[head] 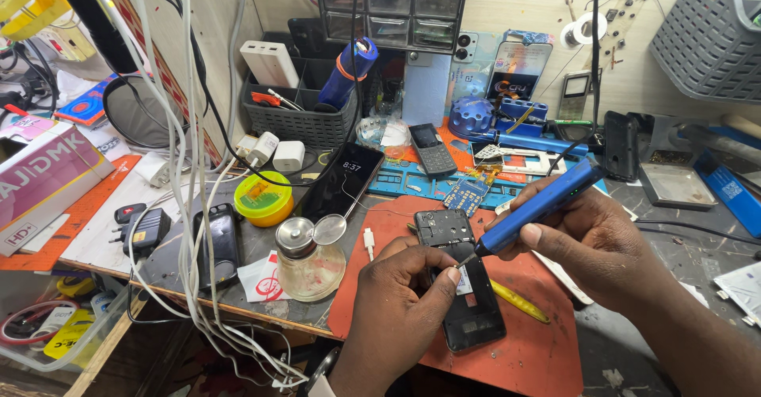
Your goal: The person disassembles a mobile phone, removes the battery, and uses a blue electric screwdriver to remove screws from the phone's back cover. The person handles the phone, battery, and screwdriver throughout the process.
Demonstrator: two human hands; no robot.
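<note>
A black opened phone [468, 310] lies back-up on a red work mat [539, 349]. My left hand [400, 310] holds it along its left edge, thumb on the board. My right hand [602, 246] grips a blue pen-shaped electric screwdriver [539, 207], its thin tip touching the phone's middle near my left thumb. A yellow pry tool [519, 302] lies on the mat just right of the phone.
Near the mat stand a glass liquid dispenser [307, 266], a yellow paste tin [263, 197], a lit smartphone [342, 181] and a keypad phone [432, 149]. White cables [190, 230] hang at left. A grey organiser basket [305, 103] and a blue repair mat [412, 179] sit behind.
</note>
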